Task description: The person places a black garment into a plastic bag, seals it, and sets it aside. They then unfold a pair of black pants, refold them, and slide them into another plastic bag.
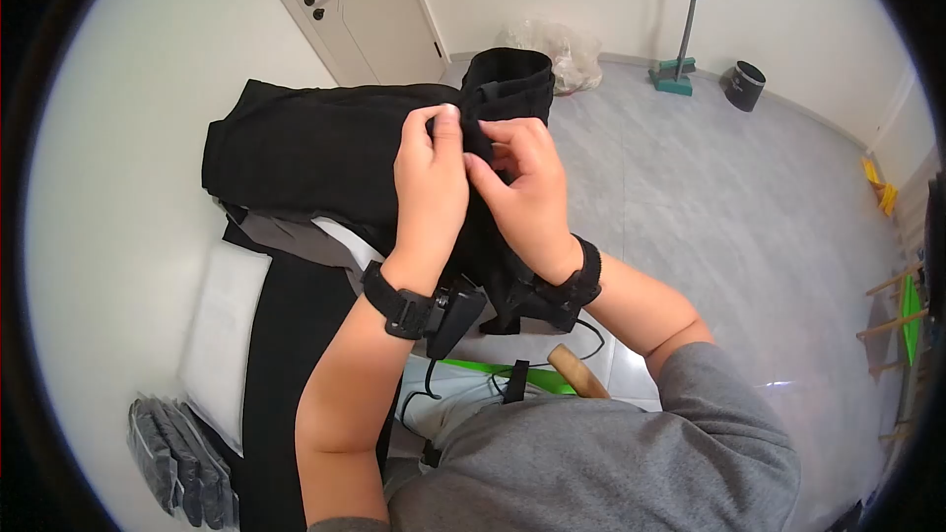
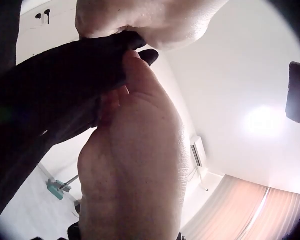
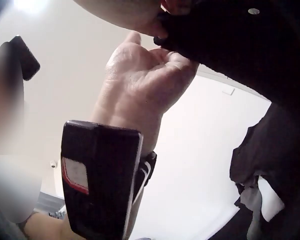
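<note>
A large black garment (image 1: 325, 143) spreads out in front of me, with a round, banded opening (image 1: 507, 74) raised at its far right end. Near that band my left hand (image 1: 429, 187) pinches the fabric between thumb and fingers. Right beside it, my right hand (image 1: 532, 187) grips the same bunched edge, its thumb close to the left hand. Seen from the left wrist, the black cloth (image 2: 50, 85) runs up to the fingertips of both hands. In the right wrist view a small silver button (image 3: 253, 11) shows on the garment. Folds hide some of the fingertips.
Beneath the garment lie grey cloth (image 1: 296, 241) and a black surface (image 1: 286, 365). A white package (image 1: 225, 325) and dark plastic-wrapped items (image 1: 182, 458) sit at left. Beyond are a clear plastic bag (image 1: 567, 54), a green dustpan (image 1: 673, 79) and a black bin (image 1: 746, 86).
</note>
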{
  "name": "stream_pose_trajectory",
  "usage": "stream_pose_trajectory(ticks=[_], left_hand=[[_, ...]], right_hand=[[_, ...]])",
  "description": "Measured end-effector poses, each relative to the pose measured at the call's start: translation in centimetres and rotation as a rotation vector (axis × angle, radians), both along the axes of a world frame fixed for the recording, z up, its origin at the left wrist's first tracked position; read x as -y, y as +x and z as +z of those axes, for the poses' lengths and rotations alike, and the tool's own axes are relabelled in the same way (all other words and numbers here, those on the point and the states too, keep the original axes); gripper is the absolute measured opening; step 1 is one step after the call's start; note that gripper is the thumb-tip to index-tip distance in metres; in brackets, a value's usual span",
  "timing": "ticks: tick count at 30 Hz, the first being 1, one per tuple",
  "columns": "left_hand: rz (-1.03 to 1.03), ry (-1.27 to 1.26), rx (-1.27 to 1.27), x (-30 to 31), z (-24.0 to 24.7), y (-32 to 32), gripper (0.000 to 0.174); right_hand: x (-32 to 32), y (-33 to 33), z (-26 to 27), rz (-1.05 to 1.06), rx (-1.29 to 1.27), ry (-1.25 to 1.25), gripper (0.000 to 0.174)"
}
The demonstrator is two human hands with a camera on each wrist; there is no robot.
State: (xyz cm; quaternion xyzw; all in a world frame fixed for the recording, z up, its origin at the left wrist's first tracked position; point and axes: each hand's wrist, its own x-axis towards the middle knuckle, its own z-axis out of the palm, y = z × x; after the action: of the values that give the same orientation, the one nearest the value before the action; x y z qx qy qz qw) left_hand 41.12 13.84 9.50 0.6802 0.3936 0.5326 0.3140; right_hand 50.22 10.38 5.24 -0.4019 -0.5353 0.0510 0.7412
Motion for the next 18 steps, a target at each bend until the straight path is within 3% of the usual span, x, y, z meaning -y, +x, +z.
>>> stream_pose_trajectory(ticks=[1, 3, 5, 8, 11, 13, 15, 18], left_hand=[[-0.001, -0.005, -0.002, -0.1, -0.2, -0.3, 0.032], [-0.191, -0.058, 0.210, -0.2, -0.6, -0.5, 0.040], [-0.177, -0.101, 0.124, 0.7, 0.1, -0.4, 0.048], [-0.203, -0.171, 0.177, 0.6, 0.4, -1.0, 0.043], [-0.194, -0.169, 0.186, -0.5, -0.2, -2.1, 0.028], [-0.255, -0.211, 0.233, -0.1, 0.5, -3.2, 0.025], [-0.245, -0.203, 0.158, -0.4, 1.3, -4.6, 0.023], [-0.322, -0.219, 0.112, -0.4, 2.2, -5.6, 0.026]], right_hand=[[0.0, -0.1, -0.1, -0.001, -0.002, -0.005, 0.031], [0.1, -0.2, -0.1, 0.014, 0.105, 0.036, 0.033], [0.9, -0.3, -0.4, 0.081, 0.164, 0.027, 0.037], [1.8, 0.6, -0.9, 0.145, 0.250, 0.025, 0.040], [2.7, 3.9, -1.0, 0.414, 0.476, 0.010, 0.040], [2.7, 8.1, -1.5, 0.321, 0.585, 0.024, 0.039], [2.2, 11.5, -0.6, -0.006, 0.662, 0.087, 0.033], [1.7, 12.4, 0.5, -0.033, 0.604, -0.040, 0.025]])
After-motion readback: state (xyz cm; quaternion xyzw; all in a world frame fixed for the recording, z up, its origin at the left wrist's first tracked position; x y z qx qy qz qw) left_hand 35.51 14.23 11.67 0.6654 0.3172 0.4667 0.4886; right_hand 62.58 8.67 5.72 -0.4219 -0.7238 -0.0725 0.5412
